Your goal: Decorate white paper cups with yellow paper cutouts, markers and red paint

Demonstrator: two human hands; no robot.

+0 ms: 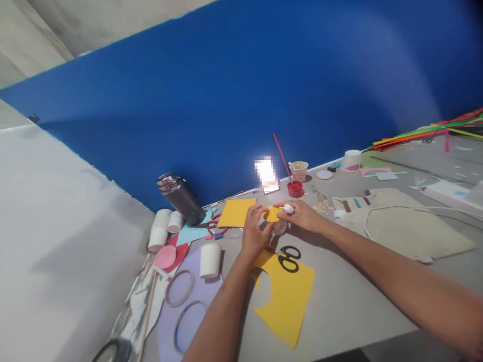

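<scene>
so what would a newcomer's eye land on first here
Probably the big blue panel behind the table, with a bright, pixelated screen glowing before it. Then the left hand mid-picture, holding a small yellow piece, and the right hand beside it with a white thing. Nearer lies a yellow sheet with a rounded cut-out on its left, black-handled scissors at its far edge.

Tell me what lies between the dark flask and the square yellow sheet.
The head view shows red-handled scissors there, partly over light-blue paper.
</scene>
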